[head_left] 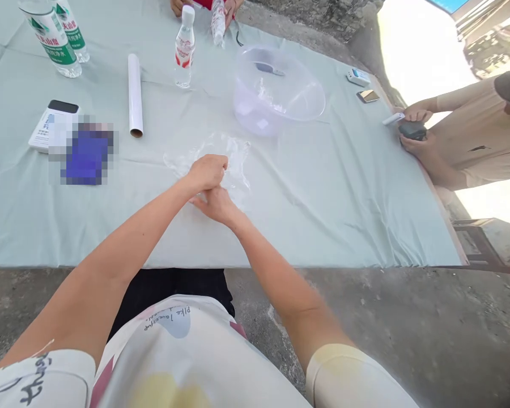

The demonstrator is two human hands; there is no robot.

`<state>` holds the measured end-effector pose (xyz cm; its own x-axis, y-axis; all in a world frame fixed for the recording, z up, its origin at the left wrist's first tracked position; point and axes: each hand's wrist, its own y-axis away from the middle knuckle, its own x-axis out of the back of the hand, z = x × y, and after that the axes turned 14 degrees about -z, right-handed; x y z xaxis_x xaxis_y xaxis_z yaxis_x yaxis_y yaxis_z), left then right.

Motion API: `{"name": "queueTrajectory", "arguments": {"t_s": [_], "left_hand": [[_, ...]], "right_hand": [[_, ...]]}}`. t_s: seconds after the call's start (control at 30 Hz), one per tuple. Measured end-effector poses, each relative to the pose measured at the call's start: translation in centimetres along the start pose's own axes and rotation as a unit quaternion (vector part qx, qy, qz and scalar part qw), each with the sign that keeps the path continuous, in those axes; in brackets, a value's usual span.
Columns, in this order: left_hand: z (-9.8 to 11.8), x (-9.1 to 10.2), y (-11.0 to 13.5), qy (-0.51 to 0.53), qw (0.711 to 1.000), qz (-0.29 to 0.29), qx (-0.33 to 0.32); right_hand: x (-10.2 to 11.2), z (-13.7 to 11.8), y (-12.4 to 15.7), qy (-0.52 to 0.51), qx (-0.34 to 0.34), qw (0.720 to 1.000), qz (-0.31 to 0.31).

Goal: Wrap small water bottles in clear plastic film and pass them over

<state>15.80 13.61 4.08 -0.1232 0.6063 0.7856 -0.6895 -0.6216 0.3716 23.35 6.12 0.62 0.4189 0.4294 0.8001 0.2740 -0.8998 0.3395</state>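
Both my hands meet over the cloth-covered table, on a crumpled sheet of clear plastic film (239, 161); whether it is a bag I cannot tell. My left hand (208, 171) is closed in a fist on the film, slightly farther from me. Just below and touching it, my right hand (217, 204) is closed too, its thumb pointing left. The film spreads out beyond and to both sides of my fists. What lies inside the fingers is hidden. Beyond the film stands a clear plastic basin (255, 116) with some small clear pieces in it.
A white roll (135, 96) lies left of the film. A clear bottle (185, 51) and two water bottles (62, 54) stand farther back. A white box (51, 126) and a blurred blue item (87, 156) are at left. Co-workers' hands (414, 127) hold things at right and far side.
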Motion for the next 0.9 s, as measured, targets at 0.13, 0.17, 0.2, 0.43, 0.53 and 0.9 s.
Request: {"name": "queueTrajectory", "arguments": {"t_s": [0.13,0.17,0.2,0.43,0.53,0.9], "left_hand": [[-5.3,0.3,0.2,-0.027,0.999,-0.024,0.026],[-6.4,0.2,0.7,-0.038,0.999,-0.021,0.021],[-7.4,0.1,1.3,-0.05,0.999,-0.015,0.012],[-12.3,-2.8,3.7,-0.099,0.994,0.023,-0.04],[-13.1,-3.8,4.1,-0.106,0.99,0.064,-0.068],[-13.8,-4.7,4.2,-0.125,0.981,0.121,-0.083]], "right_hand": [[-0.6,-1.8,0.6,0.01,0.067,0.992,-0.103],[-0.4,-2.1,1.0,0.016,0.076,0.988,-0.133],[0.1,-2.2,1.5,0.021,0.083,0.982,-0.167],[10.4,-0.7,-0.3,-0.099,0.125,0.912,-0.379],[16.3,1.3,-8.5,-0.169,0.069,0.976,-0.122],[18.6,3.2,-36.5,-0.359,-0.026,0.895,0.264]]}}
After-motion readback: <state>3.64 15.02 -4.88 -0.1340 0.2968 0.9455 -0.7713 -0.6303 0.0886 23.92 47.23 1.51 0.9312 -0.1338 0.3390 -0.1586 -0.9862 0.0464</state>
